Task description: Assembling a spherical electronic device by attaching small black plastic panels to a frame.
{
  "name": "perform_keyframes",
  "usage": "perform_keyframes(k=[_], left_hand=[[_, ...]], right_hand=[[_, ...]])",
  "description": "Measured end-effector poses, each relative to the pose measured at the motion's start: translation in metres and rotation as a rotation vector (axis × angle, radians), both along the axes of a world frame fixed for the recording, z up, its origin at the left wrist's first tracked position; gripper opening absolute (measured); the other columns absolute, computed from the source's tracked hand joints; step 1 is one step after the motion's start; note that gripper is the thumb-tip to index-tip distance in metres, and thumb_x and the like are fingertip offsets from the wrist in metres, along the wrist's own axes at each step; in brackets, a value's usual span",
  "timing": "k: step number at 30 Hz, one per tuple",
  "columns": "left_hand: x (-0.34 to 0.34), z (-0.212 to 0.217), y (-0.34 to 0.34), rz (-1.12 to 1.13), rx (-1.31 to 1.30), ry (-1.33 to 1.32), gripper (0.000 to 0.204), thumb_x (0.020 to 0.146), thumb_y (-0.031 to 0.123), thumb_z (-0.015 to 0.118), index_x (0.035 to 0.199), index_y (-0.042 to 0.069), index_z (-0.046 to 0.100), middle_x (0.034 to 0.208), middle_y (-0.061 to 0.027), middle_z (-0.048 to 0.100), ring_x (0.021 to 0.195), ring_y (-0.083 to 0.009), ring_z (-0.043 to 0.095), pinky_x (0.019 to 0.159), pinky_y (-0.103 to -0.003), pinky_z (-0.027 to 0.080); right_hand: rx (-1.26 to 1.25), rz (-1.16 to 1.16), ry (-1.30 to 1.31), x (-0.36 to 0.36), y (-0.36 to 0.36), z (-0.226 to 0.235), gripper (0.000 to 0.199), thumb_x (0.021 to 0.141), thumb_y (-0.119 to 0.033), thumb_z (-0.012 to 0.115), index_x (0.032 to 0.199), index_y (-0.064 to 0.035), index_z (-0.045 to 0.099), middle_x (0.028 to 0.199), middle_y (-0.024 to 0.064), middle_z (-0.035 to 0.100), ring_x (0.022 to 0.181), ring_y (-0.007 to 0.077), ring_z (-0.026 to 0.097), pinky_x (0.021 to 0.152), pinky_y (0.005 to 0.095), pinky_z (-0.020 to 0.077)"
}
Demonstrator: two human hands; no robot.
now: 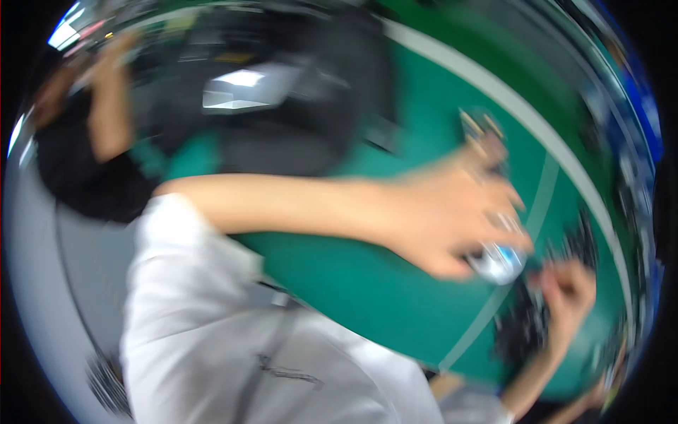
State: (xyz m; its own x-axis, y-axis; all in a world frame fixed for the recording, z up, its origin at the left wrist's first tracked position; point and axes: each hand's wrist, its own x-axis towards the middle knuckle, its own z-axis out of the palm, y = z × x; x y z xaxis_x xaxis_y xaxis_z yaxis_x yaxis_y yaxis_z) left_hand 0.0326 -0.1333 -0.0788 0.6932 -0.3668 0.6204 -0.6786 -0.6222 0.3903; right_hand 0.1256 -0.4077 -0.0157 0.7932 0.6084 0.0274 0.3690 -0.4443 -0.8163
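Motion blur smears much of the picture. My left hand (452,215) reaches across the green table from the left, palm down. Its thumb and forefinger close round a shiny, silvery rounded thing (500,264); the exact kind is too blurred to tell. By the far side of that hand is a small gold and dark thing (483,133), and I cannot tell if the fingers touch it. My right hand (571,288) is at the right with fingertips pinched together, just beside the silvery thing. What they hold, if anything, is lost in blur. Under it lies a heap of small black pieces (521,321).
A large black object with a glossy, reflecting patch (251,88) stands on the green table (332,275) at the far left. Beyond it, at the left edge, another person's forearm (111,106) and black sleeve show. More dark pieces (580,240) lie right of my hands.
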Motion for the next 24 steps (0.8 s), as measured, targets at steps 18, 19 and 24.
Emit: perform_keyframes(k=[18, 19, 24], left_hand=[[0.003, -0.016, -0.029, -0.154, -0.127, 0.025, 0.063, 0.060, 0.041, 0.081, 0.112, 0.009, 0.068, 0.106, -0.0129, 0.066, 0.117, -0.0344, 0.057, 0.119, -0.069, 0.014], [0.002, -0.017, -0.032, -0.126, -0.144, 0.020, 0.064, 0.058, 0.040, 0.082, 0.112, 0.008, 0.068, 0.107, -0.0135, 0.066, 0.118, -0.0351, 0.057, 0.119, -0.070, 0.014], [0.002, -0.021, -0.036, -0.117, -0.210, 0.055, 0.061, 0.059, 0.039, 0.080, 0.109, 0.006, 0.068, 0.104, -0.0128, 0.065, 0.115, -0.0346, 0.057, 0.118, -0.071, 0.015]], right_hand=[[0.079, 0.343, -0.162, -0.003, 0.000, -0.014, 0.014, 0.086, -0.012, 0.074, 0.091, 0.0008, 0.071, 0.080, 0.0071, 0.066, 0.068, 0.0152, 0.051, 0.065, 0.0268, 0.0432], [0.134, 0.440, -0.289, -0.002, -0.002, -0.016, 0.014, 0.086, -0.012, 0.074, 0.090, 0.0005, 0.071, 0.080, 0.0068, 0.065, 0.067, 0.0149, 0.050, 0.064, 0.0266, 0.0422], [0.154, 0.398, -0.317, -0.008, 0.004, -0.021, 0.014, 0.085, -0.013, 0.074, 0.087, 0.0001, 0.069, 0.078, 0.0064, 0.062, 0.065, 0.0155, 0.047, 0.062, 0.0267, 0.0389]])
